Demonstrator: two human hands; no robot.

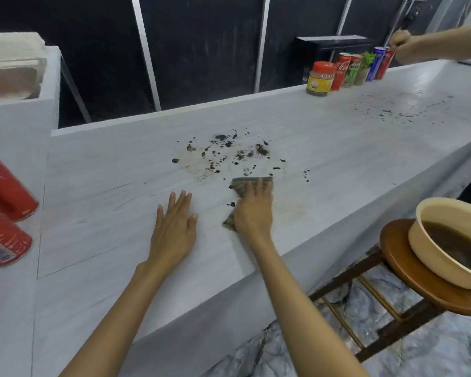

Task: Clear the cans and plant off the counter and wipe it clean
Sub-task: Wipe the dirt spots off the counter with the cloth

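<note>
A dark panelled wall, divided by pale metal strips, is seen behind. A round wooden stool is set on grey marbled floor; a beige basin is carried on it.

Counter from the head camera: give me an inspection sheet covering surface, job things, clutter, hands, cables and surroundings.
Surface: pale counter with dark stains just beyond the cloth, and a second patch farther right.
Job's things: cloth under the right hand; row of cans with the plant at the far edge; two red cans at the left.
Clutter: yellow jar beside the row of cans.
Hands: left hand flat on the counter; right hand presses the cloth; another person's hand at the farthest can.
Cables: nothing seen.
Surroundings: basin of brown water on a wooden stool, right.
</note>
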